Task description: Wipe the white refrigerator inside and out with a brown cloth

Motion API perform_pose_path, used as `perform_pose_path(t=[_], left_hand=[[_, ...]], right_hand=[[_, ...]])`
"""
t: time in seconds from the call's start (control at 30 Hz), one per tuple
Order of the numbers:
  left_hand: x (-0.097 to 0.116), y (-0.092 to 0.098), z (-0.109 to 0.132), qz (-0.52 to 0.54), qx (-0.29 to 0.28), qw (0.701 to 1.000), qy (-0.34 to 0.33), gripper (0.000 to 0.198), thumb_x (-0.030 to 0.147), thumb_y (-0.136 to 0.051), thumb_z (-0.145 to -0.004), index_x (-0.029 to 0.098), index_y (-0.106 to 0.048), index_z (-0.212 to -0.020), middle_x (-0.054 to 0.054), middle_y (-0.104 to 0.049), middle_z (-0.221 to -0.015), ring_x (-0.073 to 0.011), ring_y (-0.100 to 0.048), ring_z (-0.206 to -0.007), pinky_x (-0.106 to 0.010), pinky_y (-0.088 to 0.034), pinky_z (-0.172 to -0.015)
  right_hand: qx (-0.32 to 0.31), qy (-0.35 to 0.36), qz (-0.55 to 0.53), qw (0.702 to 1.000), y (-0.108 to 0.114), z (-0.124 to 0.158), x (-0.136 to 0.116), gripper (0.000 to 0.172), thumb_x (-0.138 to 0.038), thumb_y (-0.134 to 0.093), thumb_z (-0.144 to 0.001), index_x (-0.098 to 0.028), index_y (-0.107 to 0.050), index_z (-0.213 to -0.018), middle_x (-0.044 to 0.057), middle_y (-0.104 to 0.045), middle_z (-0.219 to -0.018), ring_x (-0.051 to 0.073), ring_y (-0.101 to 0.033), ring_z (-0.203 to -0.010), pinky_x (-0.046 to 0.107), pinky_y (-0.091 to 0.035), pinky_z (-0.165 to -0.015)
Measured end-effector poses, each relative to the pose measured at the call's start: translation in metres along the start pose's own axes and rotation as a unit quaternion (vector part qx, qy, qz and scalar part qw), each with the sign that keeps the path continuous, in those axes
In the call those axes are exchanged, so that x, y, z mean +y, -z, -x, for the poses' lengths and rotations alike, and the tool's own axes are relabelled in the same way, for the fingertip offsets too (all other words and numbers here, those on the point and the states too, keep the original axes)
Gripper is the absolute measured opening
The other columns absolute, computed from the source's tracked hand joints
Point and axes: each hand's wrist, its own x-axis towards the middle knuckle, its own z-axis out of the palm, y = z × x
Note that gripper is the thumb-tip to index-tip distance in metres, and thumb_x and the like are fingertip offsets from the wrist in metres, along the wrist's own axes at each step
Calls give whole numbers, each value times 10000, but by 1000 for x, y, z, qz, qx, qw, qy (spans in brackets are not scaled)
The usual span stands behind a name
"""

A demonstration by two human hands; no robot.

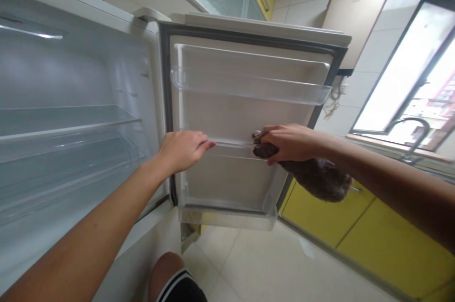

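An empty fridge stands open, its door (249, 117) swung out to the right. My left hand (183, 149) rests on the left end of the clear middle door shelf (231, 146), fingers curled over its rim. At the shelf's right end my right hand (287, 142) is closed on a dark brown cloth (316, 178), which hangs down below my wrist and touches the shelf.
A clear upper door shelf (249, 86) and a lower door bin (227, 214) are mounted on the door. Glass shelves (71, 122) fill the fridge interior at left. Yellow cabinets (355, 231) line the right wall under a sink faucet (415, 133) and window. My knee (170, 273) shows below.
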Motion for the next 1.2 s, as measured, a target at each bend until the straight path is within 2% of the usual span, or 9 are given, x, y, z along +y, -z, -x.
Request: perform_pose_path(t=[0.2,0.4,0.5,0.8,0.9,1.0,1.07,1.13,1.2], left_hand=[[5,2,-1,-6,1,1000,12,591,657,-295,-1100,290,-739,-969,-57,-811,-1081,-305,-757,-973,-356,-442,-685],[9,2,-4,15,3,1000,9,605,660,-296,-1105,286,-750,-962,-56,-817,-1080,-302,-760,-985,-351,-459,-701],[12,1,-7,9,1,1000,4,603,642,-289,-1109,287,-764,-1004,-65,-814,-1100,-316,-761,-1001,-365,-484,-725],[22,4,-15,-19,-23,999,24,541,534,-306,-1097,257,-770,-1096,-118,-811,-1136,-353,-766,-1038,-413,-536,-791],[22,5,-14,-16,-19,999,22,587,575,-281,-1101,257,-773,-1057,-111,-815,-1121,-341,-766,-1035,-403,-534,-792],[21,2,-13,-12,-9,1000,21,597,598,-286,-1104,257,-765,-1008,-96,-819,-1095,-324,-768,-1020,-383,-521,-776],[20,1,-13,-7,-2,1000,19,587,598,-295,-1106,258,-764,-1009,-88,-820,-1096,-321,-769,-1018,-380,-518,-768],[21,-1,-15,-9,-1,1000,18,574,585,-305,-1107,256,-768,-1022,-87,-820,-1105,-326,-769,-1024,-385,-521,-768],[22,-1,-16,-17,-6,1000,23,570,572,-309,-1108,253,-775,-1034,-92,-819,-1108,-337,-770,-1029,-395,-526,-769]], right_hand=[[75,111,67,989,-35,-30,-31,310,-396,-971,-707,-207,-781,-863,31,-692,-1028,128,-588,-776,259,-422,-766],[59,-60,23,996,7,18,42,402,-270,-1070,-430,-190,-744,-651,-23,-598,-731,73,-401,-573,256,-283,-616],[49,-75,20,996,14,18,56,390,-291,-1065,-425,-191,-759,-646,-25,-599,-731,77,-408,-591,256,-228,-614],[27,83,108,990,-51,-74,-49,440,-447,-1028,-625,-244,-820,-955,32,-690,-1088,181,-644,-919,253,-430,-812],[46,52,42,997,-36,-59,-20,413,-391,-1026,-592,-205,-820,-897,13,-705,-1002,143,-622,-842,243,-436,-809],[48,-58,-3,997,-6,-28,34,279,-389,-887,-747,-133,-779,-725,-20,-674,-789,81,-529,-696,240,-406,-771],[26,-115,5,993,10,-13,58,278,-350,-935,-667,-128,-769,-677,-28,-648,-707,78,-480,-643,246,-373,-729],[-13,-107,65,992,16,-10,62,356,-307,-1033,-495,-161,-798,-720,1,-689,-763,117,-515,-669,254,-361,-702],[-51,-46,144,987,9,-21,48,447,-387,-1059,-497,-206,-832,-837,48,-742,-939,182,-595,-785,267,-378,-708]])
